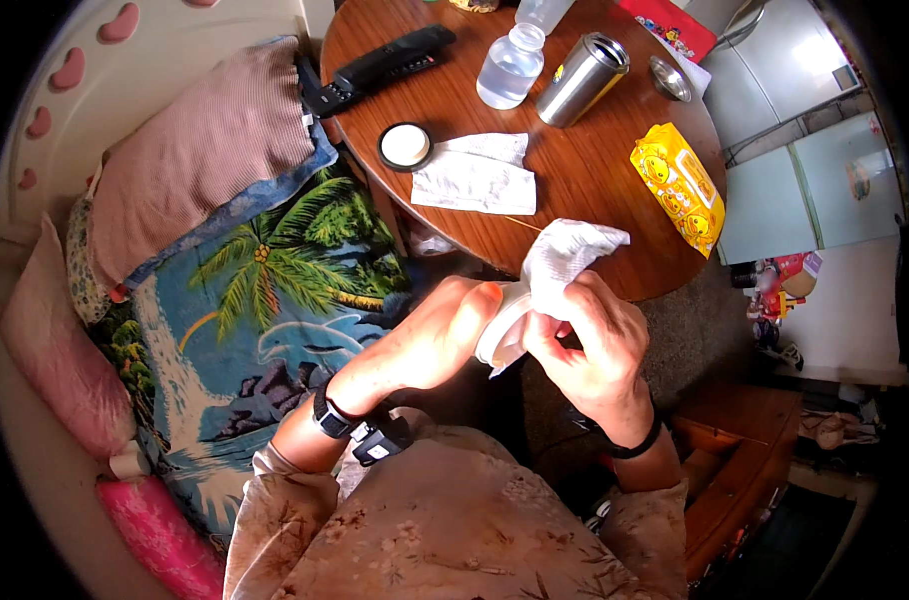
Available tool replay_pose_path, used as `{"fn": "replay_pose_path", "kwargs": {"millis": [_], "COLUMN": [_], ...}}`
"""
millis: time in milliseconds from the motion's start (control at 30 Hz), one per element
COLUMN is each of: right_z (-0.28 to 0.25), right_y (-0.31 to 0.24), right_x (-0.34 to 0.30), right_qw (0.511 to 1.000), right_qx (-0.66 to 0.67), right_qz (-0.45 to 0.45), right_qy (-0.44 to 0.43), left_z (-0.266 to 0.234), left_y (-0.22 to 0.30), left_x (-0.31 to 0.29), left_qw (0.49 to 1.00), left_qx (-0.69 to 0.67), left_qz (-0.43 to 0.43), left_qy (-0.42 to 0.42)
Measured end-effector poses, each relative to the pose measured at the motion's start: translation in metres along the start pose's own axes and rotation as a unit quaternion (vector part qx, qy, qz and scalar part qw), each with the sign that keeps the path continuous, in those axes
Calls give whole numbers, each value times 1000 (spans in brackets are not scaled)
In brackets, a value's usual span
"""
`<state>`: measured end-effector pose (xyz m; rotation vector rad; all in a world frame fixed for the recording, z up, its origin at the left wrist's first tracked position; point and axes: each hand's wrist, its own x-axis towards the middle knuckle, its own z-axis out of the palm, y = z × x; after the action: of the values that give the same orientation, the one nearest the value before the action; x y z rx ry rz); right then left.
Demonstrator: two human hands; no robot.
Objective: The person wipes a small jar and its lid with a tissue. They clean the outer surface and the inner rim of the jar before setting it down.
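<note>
Yellow wipes pack (678,186) lay at the round table's (595,180) three o'clock edge. Both hands, left (430,340) and right (593,350), pinched a crumpled white tissue (560,262) over its six o'clock rim.

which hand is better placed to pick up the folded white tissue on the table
Probably the right hand: it sits nearer the round table. But both it and the left hand grip the crumpled tissue; the folded tissue lies up and left of both.
</note>
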<state>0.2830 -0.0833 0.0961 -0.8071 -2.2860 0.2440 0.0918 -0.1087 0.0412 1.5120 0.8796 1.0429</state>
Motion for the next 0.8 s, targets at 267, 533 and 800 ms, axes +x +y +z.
{"fn": "replay_pose_path", "kwargs": {"millis": [267, 533, 800], "right_z": [32, 19, 13], "right_y": [6, 1, -14], "right_x": [-30, -9, 4], "right_qw": [953, 992, 996], "right_qx": [191, 12, -59], "right_qz": [216, 67, -46], "right_qy": [94, 106, 57], "left_z": [9, 6, -12], "left_y": [-5, -11, 12], "left_x": [5, 1, -5], "left_qw": [993, 991, 996], "left_qx": [66, 42, -81], "left_qz": [93, 123, 25], "left_qy": [44, 40, -33]}}
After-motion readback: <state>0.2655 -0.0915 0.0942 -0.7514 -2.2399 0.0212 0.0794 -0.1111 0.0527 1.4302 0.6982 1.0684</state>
